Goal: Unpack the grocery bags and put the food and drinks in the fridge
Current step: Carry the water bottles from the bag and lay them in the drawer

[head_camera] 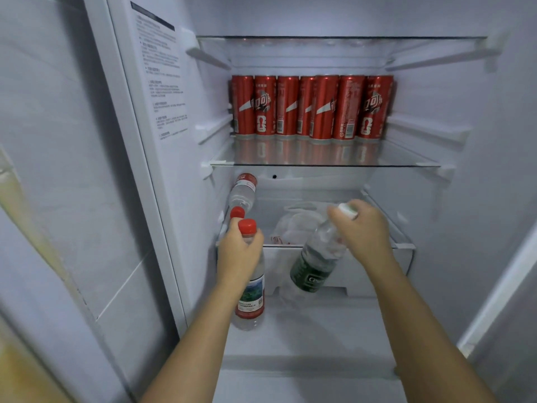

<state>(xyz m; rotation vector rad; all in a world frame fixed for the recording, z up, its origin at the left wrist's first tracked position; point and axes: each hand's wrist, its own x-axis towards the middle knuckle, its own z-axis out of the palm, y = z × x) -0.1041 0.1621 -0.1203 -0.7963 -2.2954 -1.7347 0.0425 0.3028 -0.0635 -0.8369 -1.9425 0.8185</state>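
cola cans shelved; your left hand grips a red-capped bottle, your right hand a green-labelled bottle, both yet to place.

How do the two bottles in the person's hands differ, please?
The red-capped bottle in the left hand has a red-and-white label; the green-labelled bottle in the right hand has a pale cap. The red-capped bottle is upright; the green-labelled bottle tilts. Both are clear plastic, held by the neck.
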